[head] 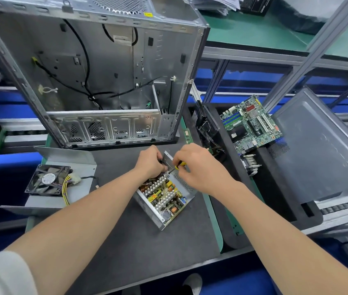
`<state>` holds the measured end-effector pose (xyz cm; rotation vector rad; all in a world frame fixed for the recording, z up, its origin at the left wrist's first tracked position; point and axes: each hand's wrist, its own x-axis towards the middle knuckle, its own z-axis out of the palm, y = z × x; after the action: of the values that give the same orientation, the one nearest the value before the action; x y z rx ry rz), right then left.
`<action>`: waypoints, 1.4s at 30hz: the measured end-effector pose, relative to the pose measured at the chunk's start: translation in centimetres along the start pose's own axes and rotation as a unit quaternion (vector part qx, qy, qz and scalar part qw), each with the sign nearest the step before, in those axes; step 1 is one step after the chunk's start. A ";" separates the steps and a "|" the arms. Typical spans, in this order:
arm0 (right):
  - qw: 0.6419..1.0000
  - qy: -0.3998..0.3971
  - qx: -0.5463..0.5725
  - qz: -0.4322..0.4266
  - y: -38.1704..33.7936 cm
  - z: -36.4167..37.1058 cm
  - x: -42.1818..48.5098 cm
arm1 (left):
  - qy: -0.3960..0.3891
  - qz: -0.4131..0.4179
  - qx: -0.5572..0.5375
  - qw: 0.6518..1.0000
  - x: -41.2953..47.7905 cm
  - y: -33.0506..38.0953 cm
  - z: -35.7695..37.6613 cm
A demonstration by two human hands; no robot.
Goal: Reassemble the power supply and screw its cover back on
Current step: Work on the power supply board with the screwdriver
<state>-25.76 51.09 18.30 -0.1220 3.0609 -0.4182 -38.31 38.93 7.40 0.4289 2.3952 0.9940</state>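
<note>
The open supply (164, 199) sits in the middle of the dark mat (147, 241). The left hand (150, 163) curls round its far end. The right hand (198, 167) pinches a yellow screwdriver (179, 165) there. The cover (79, 165) lies to the left, and the case (96, 67) stands behind.

The desk (126, 241) is topped with a dark grey foam mat (109, 209), with a green strip peeking out on the right edge. A gutted PC case (96, 71) sits at the back, open side toward the camera. Mid-mat sits the power supply (164, 201), turned at an angle, board showing. Just left lies its cover (77, 167) with the fan (48, 179) and yellow wires on it. On the right, a black foam tray (275, 188) carries a motherboard (251, 124), and a grey side panel (322, 150) leans across it.
</note>
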 end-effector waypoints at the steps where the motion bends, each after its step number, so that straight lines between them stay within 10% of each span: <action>1: 1.000 -0.003 -0.002 -0.001 0.0 0.1 0.0 | -0.001 0.000 0.001 1.000 0.1 0.0 0.1; 42: 1.000 -0.030 -0.001 -0.006 0.6 0.6 1.0 | -0.021 -0.009 0.001 1.000 0.7 -0.4 0.5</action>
<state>-26.72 51.47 17.50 -0.1500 3.0022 -0.4048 -38.62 39.27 6.59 0.4254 2.3588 0.9652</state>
